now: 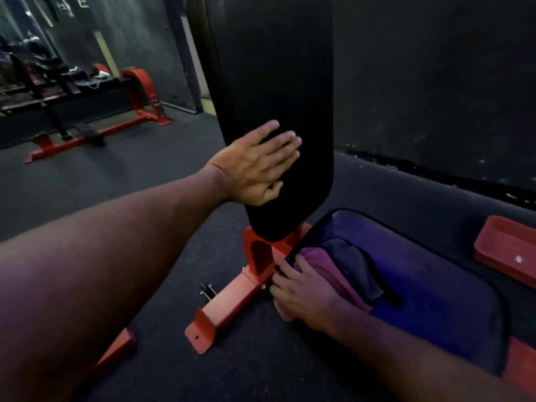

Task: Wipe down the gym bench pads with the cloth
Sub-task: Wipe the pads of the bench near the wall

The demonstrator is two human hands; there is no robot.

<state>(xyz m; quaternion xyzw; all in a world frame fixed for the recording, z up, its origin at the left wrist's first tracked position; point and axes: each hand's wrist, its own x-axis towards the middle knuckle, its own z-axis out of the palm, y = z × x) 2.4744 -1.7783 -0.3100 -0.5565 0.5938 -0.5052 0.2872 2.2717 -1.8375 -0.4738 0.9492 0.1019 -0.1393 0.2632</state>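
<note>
A black back pad (278,82) stands nearly upright in the middle of the view, mounted on a red frame (232,294). My left hand (255,166) lies flat against its lower left part, fingers straight. Below it lies the dark seat pad (435,300). A pink and grey cloth (339,268) is bunched on the seat pad's near left end. My right hand (304,294) rests on the cloth at the pad's left edge, fingers bent over it.
Dark rubber floor (145,175) spreads to the left. Another red and black bench (95,111) stands at the back left. A black wall (435,82) runs close behind the bench. A red tray-like part (507,248) lies on the floor at right.
</note>
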